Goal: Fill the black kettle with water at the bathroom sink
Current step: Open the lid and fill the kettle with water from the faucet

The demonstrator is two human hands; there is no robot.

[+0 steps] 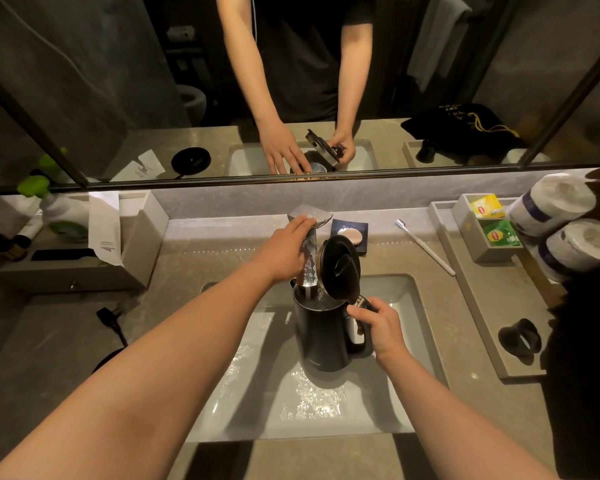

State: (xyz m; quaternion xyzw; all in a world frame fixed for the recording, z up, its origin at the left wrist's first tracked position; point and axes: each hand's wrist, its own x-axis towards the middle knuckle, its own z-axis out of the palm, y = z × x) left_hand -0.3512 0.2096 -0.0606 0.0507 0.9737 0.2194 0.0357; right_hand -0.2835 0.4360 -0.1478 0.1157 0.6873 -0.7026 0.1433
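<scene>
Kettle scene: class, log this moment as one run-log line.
kettle: in sink, lid open | left hand: on faucet | right hand: gripping handle

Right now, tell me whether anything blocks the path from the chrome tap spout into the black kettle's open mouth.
Nothing visible does. The black kettle stands in the white sink basin, its hinged lid tipped up, the chrome tap spout directly over the opening. The right hand grips the handle; the left hand rests on the tap.

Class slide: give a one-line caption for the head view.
Right hand holds the open black kettle under the faucet while the left hand works its lever.
</scene>
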